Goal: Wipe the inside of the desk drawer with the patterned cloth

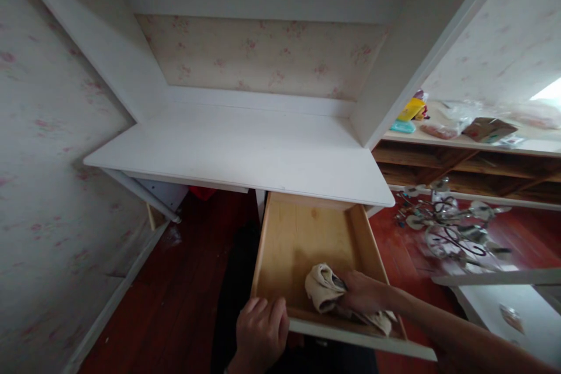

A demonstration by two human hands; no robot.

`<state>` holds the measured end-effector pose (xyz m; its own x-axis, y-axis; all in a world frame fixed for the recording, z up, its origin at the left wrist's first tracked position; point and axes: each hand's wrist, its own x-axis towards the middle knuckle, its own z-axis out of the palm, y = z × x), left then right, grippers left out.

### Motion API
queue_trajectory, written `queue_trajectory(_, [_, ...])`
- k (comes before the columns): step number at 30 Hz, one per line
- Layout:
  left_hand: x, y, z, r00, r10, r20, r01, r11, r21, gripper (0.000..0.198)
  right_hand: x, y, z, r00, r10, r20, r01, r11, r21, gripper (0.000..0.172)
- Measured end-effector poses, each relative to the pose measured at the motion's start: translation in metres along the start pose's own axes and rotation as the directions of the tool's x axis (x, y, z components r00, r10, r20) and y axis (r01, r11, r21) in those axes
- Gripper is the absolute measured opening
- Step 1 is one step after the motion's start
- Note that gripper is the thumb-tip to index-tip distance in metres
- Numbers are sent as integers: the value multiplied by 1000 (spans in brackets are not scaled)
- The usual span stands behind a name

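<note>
A pulled-out wooden drawer (302, 234) juts from under the right side of the white desk (245, 140). Inside it, near the front, my right hand (362, 293) is closed around a bunched beige cloth (323, 287). Part of the cloth trails below the hand toward the drawer's front right corner. My left hand (262, 327) grips the drawer's front left corner, its fingers curled over the edge. The palm side of the right hand is hidden.
A metal chandelier (456, 222) lies on the red wooden floor (175, 304) to the right. Behind it, a low shelf unit (438, 158) carries plastic bags and a cardboard box (488, 128). A white panel (504, 310) is at the lower right.
</note>
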<state>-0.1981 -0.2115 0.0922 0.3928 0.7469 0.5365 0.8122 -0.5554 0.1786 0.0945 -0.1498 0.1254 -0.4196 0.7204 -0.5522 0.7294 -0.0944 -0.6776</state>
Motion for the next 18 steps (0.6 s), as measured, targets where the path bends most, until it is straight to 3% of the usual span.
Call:
queue_trajectory(4, [0,0,0,1000,-1,-16,1,1000,12,13,44,-39,29,997,9,-76,-3,996,89,28])
queue_trajectory(7, [1,0,0,999,5,-35,-5,1000,12,11,79,-70,58,992,91,-88,-61,955,290,28])
queue_trajectory(12, [4,-2,1,997,11,-76,-12,1000,-5,9,121,-96,97,943,292,-159,-100,706,701,25])
queue_trajectory(15, [5,-3,2,992,22,-122,-24,1000,-17,16,137,-99,98,904,374,-210,-57,590,806,26])
queue_trajectory(18, [4,-2,4,989,20,-149,-25,999,-34,19,160,-102,76,869,430,-244,-29,539,842,25])
